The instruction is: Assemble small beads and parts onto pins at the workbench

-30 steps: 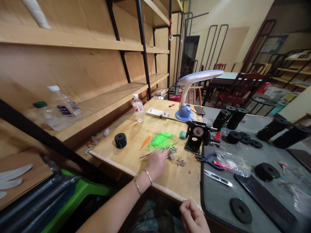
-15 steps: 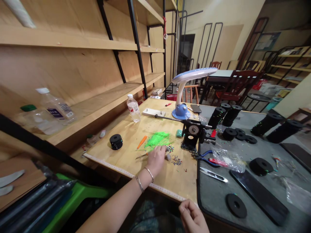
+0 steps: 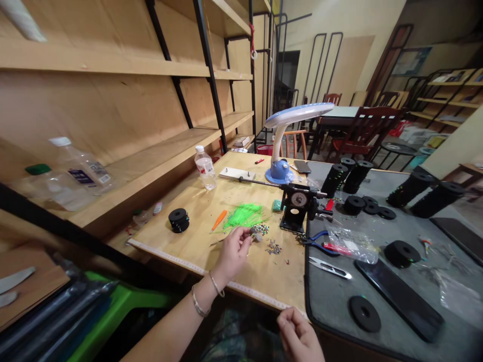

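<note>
My left hand (image 3: 234,247), with two bracelets on its wrist, is over the wooden table. Its thumb and forefinger are pinched together beside a heap of small multicoloured beads (image 3: 261,229); anything between them is too small to make out. Green thread-like strands (image 3: 244,215) lie just beyond it, with an orange pointed tool (image 3: 219,221) to their left. Right of the hand are small loose metal-looking pieces (image 3: 273,247). My right hand (image 3: 300,334) is at the table's front edge, its fingers curled closed, and what they hold, if anything, cannot be seen.
A black winding device (image 3: 296,208) with a long rod stands beyond the beads, near a blue-and-white lamp (image 3: 279,171). Black foam spools (image 3: 179,220) sit at the left. On the grey mat (image 3: 328,296) are blue-handled pliers (image 3: 319,241), thread snips (image 3: 330,267) and a phone (image 3: 400,299).
My left hand has drawn back slightly toward me and left from the beads, turning so the thumb and forefinger pinch shows. My right hand stays almost where it was.
</note>
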